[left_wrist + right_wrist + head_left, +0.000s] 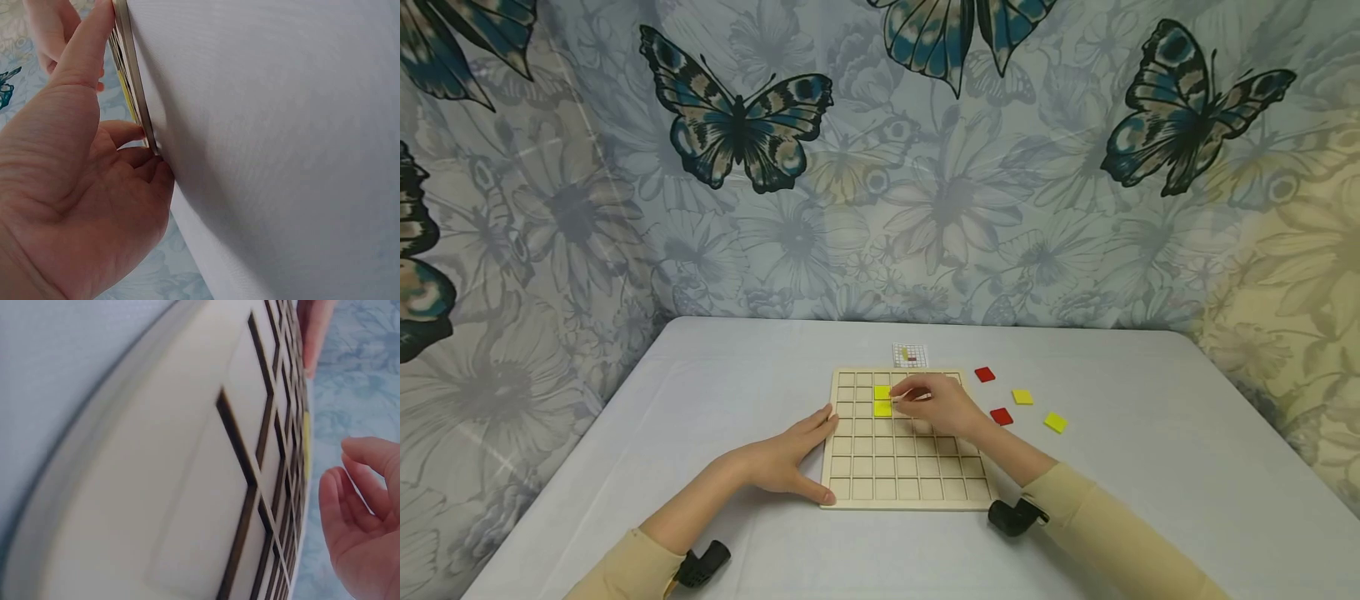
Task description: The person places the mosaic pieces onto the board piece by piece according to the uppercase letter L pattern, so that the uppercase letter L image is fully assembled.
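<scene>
A wooden grid board (857, 467) lies on the table, with two yellow squares (882, 408) one above the other in its upper part. My left hand (778, 458) rests along the board's left edge, thumb low and fingers higher; in the left wrist view the hand (87, 181) touches that edge. Over the upper middle of the board hovers my right hand (942, 407), beside the yellow squares, its fingers bent. The right wrist view has this hand (369, 519) off the board's surface, a gap between thumb and fingers, with nothing seen between them.
Right of the board lie two red squares (985, 375) and two yellow squares (1022, 397), spaced apart. A small printed grid card (910, 356) sits just behind the board. The white table (737, 358) meets a patterned cloth backdrop (850, 250).
</scene>
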Demonstrator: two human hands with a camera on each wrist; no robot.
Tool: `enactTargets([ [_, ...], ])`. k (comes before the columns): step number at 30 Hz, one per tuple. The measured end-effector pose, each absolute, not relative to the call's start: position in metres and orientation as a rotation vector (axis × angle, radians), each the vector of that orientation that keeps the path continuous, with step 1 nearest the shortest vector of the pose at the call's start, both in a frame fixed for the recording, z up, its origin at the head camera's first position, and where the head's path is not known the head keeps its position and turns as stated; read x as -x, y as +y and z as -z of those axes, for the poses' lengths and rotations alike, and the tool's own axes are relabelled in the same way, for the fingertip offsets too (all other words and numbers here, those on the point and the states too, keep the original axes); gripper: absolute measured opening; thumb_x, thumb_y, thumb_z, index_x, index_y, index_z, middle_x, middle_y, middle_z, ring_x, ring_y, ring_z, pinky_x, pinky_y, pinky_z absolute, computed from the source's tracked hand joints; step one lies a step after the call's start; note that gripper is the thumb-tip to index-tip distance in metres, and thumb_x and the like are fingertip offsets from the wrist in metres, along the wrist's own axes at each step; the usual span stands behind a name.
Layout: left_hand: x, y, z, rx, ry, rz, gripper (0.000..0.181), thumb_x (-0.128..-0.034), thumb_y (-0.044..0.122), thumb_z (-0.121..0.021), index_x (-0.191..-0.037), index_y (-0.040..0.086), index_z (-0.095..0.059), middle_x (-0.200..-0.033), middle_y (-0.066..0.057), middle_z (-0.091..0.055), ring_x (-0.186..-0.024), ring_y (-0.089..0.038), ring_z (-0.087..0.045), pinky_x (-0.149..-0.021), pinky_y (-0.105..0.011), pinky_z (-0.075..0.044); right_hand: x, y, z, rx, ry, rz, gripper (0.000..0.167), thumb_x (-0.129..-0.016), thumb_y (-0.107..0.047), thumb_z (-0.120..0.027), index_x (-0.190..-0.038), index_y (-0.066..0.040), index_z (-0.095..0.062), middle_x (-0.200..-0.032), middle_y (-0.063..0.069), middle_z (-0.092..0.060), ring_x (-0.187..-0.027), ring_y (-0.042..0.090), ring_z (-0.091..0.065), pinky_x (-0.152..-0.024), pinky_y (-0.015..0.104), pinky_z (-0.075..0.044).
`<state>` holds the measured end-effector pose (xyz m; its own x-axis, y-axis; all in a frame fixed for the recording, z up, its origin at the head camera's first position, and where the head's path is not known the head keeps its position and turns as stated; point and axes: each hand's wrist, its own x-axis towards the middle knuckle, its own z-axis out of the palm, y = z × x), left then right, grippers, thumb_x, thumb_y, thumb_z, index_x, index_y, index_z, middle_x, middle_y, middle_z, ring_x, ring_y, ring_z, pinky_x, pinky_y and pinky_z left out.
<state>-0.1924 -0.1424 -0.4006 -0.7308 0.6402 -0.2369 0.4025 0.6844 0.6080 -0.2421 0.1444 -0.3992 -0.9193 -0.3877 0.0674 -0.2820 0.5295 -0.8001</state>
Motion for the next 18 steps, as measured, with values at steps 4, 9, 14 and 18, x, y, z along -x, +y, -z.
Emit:
enactTargets([
  [4, 0.192, -0.143, 0.401, -0.801, 2.462, -0.738, 0.113, -0.0771, 0.05, -0.079, -0.156, 0.003, -0.013, -0.163, -0.014, 0.003, -0.148, -0.029, -0.001, -0.116, -0.049, -0.017, 0.239, 0.153, 0.393, 0.531, 2.668, 1.375, 0.02, -0.089, -0.017, -0.071, -0.108, -0.012, -0.074, -0.107, 0.001, -0.069, -0.094, 0.016, -0.064, -0.08, 0.032, -0.052],
  [9, 0.192, -0.143, 0.4, -0.805, 2.455, -0.739, 0.113, -0.0776, 0.05, -0.079, -0.156, 0.003, -0.012, -0.163, -0.014, 0.004, -0.148, -0.029, 0.0, -0.116, -0.049, -0.017, 0.238, 0.165, 0.387, 0.476, 2.692, 1.415, 0.024, -0.089, -0.018, -0.072, -0.112, -0.011, -0.073, -0.107, 0.001, -0.07, -0.096, 0.017, -0.064, -0.08, 0.035, -0.052],
  [14, 0.191, -0.143, 0.399, -0.814, 2.454, -0.747, 0.113, -0.0778, 0.049, -0.079, -0.156, 0.002, -0.013, -0.162, -0.015, 0.003, -0.148, -0.03, -0.001, -0.116, -0.049, -0.016, 0.239, 0.18, 0.385, 0.437, 2.717, 1.421, 0.028, -0.09, -0.021, -0.072, -0.116, -0.01, -0.071, -0.11, 0.001, -0.069, -0.099, 0.019, -0.063, -0.081, 0.037, -0.051],
  [18, 0.191, -0.143, 0.4, -0.819, 2.458, -0.751, 0.113, -0.0776, 0.049, -0.079, -0.156, 0.002, -0.013, -0.162, -0.015, 0.002, -0.148, -0.031, -0.001, -0.116, -0.049, -0.017, 0.24, 0.192, 0.385, 0.406, 2.742, 1.411, 0.029, -0.09, -0.022, -0.071, -0.117, -0.01, -0.07, -0.112, 0.003, -0.069, -0.102, 0.021, -0.062, -0.083, 0.038, -0.05],
])
